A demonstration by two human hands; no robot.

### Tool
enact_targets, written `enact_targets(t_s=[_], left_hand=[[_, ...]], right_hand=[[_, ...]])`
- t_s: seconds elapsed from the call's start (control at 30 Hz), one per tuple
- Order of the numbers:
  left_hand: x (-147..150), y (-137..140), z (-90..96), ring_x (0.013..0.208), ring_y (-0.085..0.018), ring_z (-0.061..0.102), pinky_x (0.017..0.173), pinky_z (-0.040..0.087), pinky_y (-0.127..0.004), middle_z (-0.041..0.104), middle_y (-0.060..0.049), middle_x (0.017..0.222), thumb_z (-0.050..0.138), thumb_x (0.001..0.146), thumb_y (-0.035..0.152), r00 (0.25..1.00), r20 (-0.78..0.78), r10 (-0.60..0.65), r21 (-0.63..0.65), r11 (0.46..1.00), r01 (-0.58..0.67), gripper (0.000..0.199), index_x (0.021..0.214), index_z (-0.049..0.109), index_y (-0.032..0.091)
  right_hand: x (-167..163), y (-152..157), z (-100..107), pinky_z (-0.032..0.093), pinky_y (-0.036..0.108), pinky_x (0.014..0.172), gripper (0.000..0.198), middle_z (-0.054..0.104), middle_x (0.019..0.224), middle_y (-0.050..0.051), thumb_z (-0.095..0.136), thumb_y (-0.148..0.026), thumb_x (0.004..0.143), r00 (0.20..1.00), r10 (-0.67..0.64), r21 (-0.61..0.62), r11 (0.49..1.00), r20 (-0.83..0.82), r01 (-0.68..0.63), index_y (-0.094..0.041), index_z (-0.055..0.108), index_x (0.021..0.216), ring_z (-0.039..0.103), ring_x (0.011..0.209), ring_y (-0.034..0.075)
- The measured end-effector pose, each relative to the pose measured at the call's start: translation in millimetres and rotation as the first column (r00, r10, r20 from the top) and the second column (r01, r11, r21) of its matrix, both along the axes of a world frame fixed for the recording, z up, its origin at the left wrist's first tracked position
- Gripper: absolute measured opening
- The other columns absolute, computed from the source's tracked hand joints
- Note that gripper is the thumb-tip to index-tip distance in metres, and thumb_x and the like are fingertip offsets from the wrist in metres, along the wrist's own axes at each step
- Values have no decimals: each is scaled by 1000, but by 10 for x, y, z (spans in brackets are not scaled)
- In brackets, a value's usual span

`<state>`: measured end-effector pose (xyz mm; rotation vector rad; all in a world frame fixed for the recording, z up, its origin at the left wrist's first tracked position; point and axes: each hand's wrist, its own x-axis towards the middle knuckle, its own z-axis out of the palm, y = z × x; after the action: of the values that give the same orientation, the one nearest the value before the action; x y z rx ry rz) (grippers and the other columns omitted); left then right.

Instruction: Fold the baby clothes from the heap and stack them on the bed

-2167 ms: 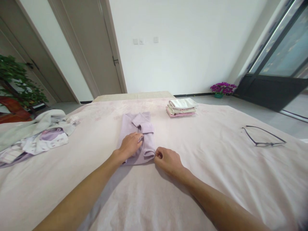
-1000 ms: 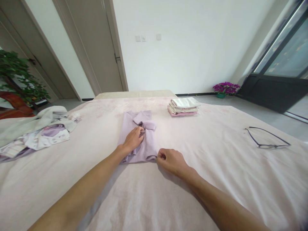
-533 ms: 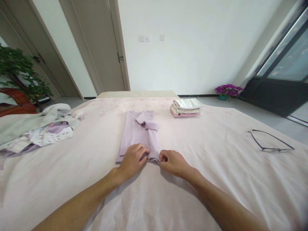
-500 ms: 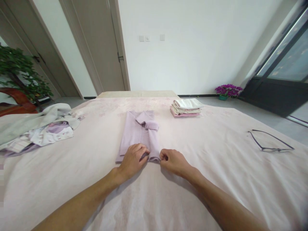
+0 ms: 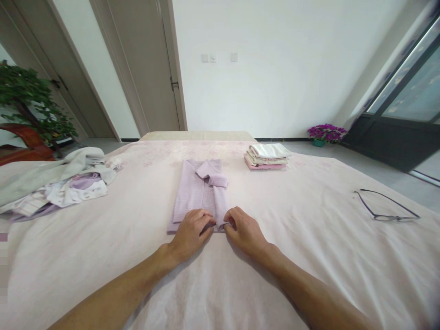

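A lilac ribbed long-sleeved top (image 5: 192, 192) lies partly folded on the bed in front of me. One sleeve is doubled back over its upper right part, and the right side is turned inward in a long strip. My left hand (image 5: 193, 231) rests on the near hem, with its thumb and fingers closed on the cloth beside that strip. At the near right corner, my right hand (image 5: 244, 230) pinches the folded edge between thumb and fingers. Both fingertips are close together, and the bit of hem between them is partly hidden.
On the bed's pale pink sheet (image 5: 302, 266), a stack of folded clothes (image 5: 267, 156) sits at the far right of the top. Eyeglasses (image 5: 388, 215) lie further right. A loose heap of clothes (image 5: 65, 183) is at the left, near a wooden chair (image 5: 27, 144).
My right hand has moved slightly left and now pinches the top's right edge, which is pushed inward. The left hand has stayed at the hem. The view has shifted a little.
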<state>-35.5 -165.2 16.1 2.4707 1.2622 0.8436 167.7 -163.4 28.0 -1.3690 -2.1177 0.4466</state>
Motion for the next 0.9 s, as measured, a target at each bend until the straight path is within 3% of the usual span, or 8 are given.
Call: enact_targets(t_s=[0.13,0.3,0.4,0.6,0.77,0.9], left_hand=[[-3,-70,16,93,-19,56,85,44,-34,63,-3,96,57,88,16,995,-22,-99,25,995,99,11,95,65,21],[-5,-118,31,91,-18,55,83,44,-33,63,-4,92,53,91,16,975,-79,-208,43,976,211,14,95,66,21],[-15,-120,28,91,-18,55,84,44,-32,63,-4,91,54,90,14,969,-104,-225,41,972,230,14,95,66,20],[-32,-135,20,90,-18,55,82,44,-32,63,-4,90,51,93,16,962,-135,-238,91,963,252,16,94,66,20],[-28,-143,40,84,-17,57,77,45,-30,62,-4,85,48,95,20,955,-186,-229,128,959,254,18,91,65,20],[-34,-139,34,79,-16,57,71,44,-29,62,-3,81,48,95,19,954,-205,-220,154,955,253,19,87,65,21]], right_hand=[[42,26,-30,36,24,66,7,56,81,-1,53,-16,81,1000,-25,-14,1000,2,25,-20,54,87,51,71,13],[99,0,-32,37,24,69,25,58,88,0,56,-13,78,985,141,23,989,95,-144,-21,56,102,52,75,13],[111,-2,-31,38,24,72,24,59,92,1,53,-11,82,975,179,29,982,128,-184,-21,59,103,54,80,13],[69,3,-42,39,24,74,18,61,93,2,48,-17,91,988,115,7,993,102,-116,-21,62,100,57,83,13],[10,-27,-33,37,26,75,11,60,91,2,55,-21,88,974,84,87,991,211,-105,-22,62,97,55,83,15],[-35,-20,-11,36,26,73,12,60,87,2,50,-21,92,980,57,114,990,192,-80,-21,61,91,54,80,14]])
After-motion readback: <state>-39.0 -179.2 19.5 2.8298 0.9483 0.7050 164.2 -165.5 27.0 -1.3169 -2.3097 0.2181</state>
